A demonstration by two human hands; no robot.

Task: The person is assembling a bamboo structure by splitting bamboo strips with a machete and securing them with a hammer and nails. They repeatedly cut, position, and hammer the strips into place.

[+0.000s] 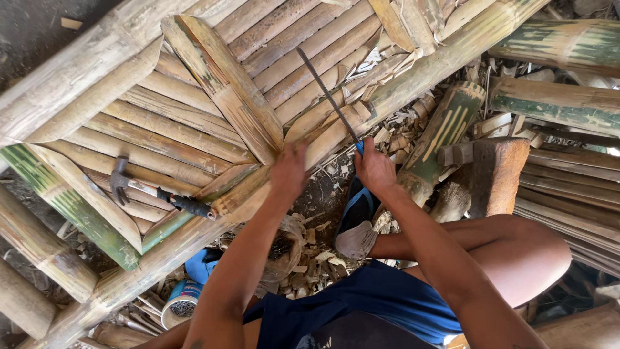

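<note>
A bamboo frame [194,123] of split slats lies in front of me, held by thick bamboo poles. My right hand [373,169] grips the blue handle of a thin hacksaw [328,97], whose blade runs up and left across the frame's front pole [413,77]. My left hand [289,169] presses on the same pole at the foot of a diagonal split slat [223,84], just left of the saw. My bent knee and blue shorts fill the lower right.
A claw hammer [155,192] with a black grip rests on the slats at the left. Green bamboo sections [555,103], a wooden block [494,174], shavings, a blue sandal [355,220] and a small tin [181,304] lie around the ground.
</note>
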